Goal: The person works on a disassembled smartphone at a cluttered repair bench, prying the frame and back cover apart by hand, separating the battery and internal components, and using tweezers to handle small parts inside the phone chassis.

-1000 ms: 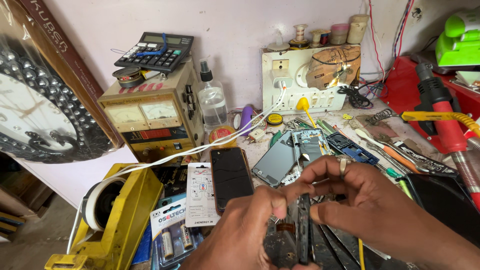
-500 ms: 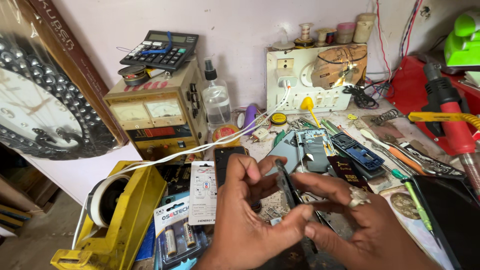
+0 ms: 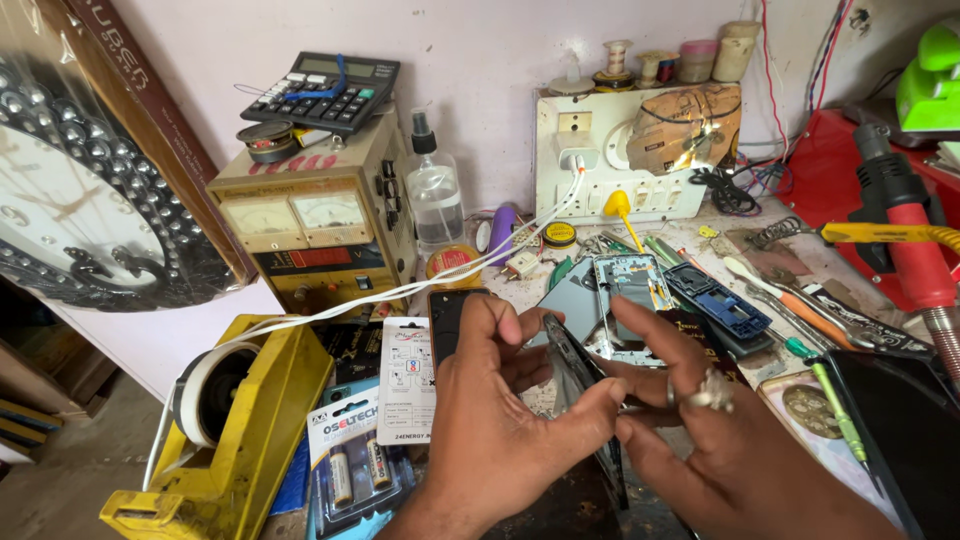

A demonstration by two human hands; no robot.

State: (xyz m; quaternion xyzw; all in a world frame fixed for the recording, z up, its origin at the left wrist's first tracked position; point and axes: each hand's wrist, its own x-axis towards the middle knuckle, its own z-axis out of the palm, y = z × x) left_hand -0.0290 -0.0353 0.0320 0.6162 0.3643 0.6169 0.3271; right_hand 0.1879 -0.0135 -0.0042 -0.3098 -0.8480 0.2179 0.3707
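My left hand (image 3: 500, 420) and my right hand (image 3: 700, 440) both grip a thin dark phone part (image 3: 572, 362), held edge-on and tilted between the fingers above the bench. My right hand wears a silver ring. Just behind my left hand a black phone (image 3: 445, 312) lies flat on the bench, partly hidden by my fingers. Beyond the hands lie an opened phone frame (image 3: 628, 290) and a blue phone chassis (image 3: 725, 302).
A yellow tape dispenser (image 3: 235, 420) and a battery pack (image 3: 352, 462) lie at the left. A power supply (image 3: 315, 215) with a calculator (image 3: 325, 88) on it stands behind. A socket board (image 3: 640, 150), a spray bottle (image 3: 436, 195), and a red heat gun (image 3: 905, 235) ring the cluttered bench.
My hands rose from low at the bench edge, and the dark part now stands tilted edge-on between them. The camera view shifted slightly.
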